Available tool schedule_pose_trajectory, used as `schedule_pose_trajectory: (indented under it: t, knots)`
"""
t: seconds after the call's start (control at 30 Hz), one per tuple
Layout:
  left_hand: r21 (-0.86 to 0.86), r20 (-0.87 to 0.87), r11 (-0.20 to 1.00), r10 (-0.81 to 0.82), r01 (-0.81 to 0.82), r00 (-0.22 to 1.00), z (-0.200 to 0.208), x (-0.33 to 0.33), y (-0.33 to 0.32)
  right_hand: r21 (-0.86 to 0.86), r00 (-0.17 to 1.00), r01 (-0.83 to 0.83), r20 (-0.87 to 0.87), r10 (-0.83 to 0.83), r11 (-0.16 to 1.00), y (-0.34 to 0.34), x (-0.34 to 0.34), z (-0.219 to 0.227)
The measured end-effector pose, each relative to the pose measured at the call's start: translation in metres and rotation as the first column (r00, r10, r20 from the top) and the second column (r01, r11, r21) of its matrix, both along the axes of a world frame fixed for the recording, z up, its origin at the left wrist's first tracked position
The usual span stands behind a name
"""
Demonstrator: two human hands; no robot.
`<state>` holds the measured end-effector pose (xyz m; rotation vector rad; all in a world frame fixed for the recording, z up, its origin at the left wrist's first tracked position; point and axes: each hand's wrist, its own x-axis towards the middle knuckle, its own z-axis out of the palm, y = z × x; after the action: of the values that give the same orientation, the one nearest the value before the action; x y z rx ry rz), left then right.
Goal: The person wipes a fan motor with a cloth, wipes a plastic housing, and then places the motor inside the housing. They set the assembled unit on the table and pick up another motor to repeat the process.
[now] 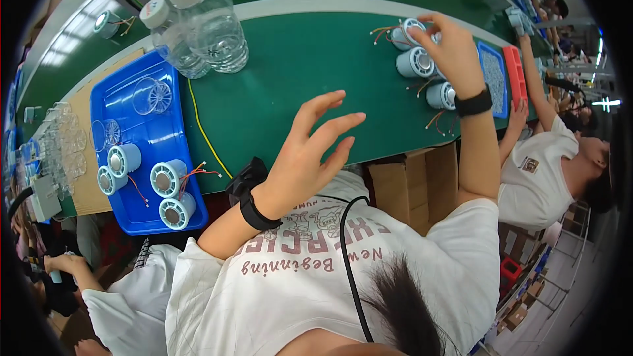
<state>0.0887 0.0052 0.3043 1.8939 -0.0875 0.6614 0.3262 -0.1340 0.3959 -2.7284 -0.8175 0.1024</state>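
Curling over a pale-blue cylindrical unit (399, 38), the right hand (456, 56) partly hides its round face; whether thumb and fingers grip it, I cannot tell. Thin coloured wires trail leftward. The left hand (300, 161) hangs empty, fingers spread, over the green table (283, 59). Two similar units (409, 64), silver-centred with vented rims, sit nearby; four others (161, 178) occupy the blue tray (151, 142) at left.

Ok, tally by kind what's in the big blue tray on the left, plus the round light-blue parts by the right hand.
Round light-blue parts in the blue tray: 4
Clear cups in the blue tray: 2
Round light-blue parts by the right hand: 3
Total visible: 9
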Motion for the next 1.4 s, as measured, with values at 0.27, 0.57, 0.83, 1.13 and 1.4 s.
schedule_pose_trajectory:
  t: [0.27, 0.57, 0.83, 1.13, 1.4]
  knots:
    - [-0.125, -0.018, 0.992, 0.004, -0.006, 1.000, 0.007, -0.011, -0.001, -0.185, 0.975, -0.139, 0.148, 0.167, 0.973, 0.126, 0.177, -0.059]
    - [-0.170, -0.063, 0.984, 0.047, -0.057, 0.997, 0.016, -0.019, 0.009, -0.294, 0.977, -0.188, 0.038, 0.208, 0.937, 0.120, 0.222, -0.071]
    - [-0.993, -0.076, 0.113, -0.438, -0.029, 0.896, 0.014, 0.002, 0.010, 0.111, 0.778, -0.222, -0.579, 0.245, 0.969, 0.048, 0.020, 0.021]
    - [-0.997, -0.047, 0.073, -0.699, 0.006, 0.714, 0.026, 0.015, -0.009, 0.392, 0.680, -0.448, -0.433, 0.591, 0.803, -0.037, -0.068, 0.013]
    - [-0.970, 0.003, 0.195, -0.592, 0.146, 0.806, 0.027, 0.014, -0.019, 0.442, 0.771, 0.049, -0.586, 0.247, 0.896, -0.077, -0.097, 0.017]
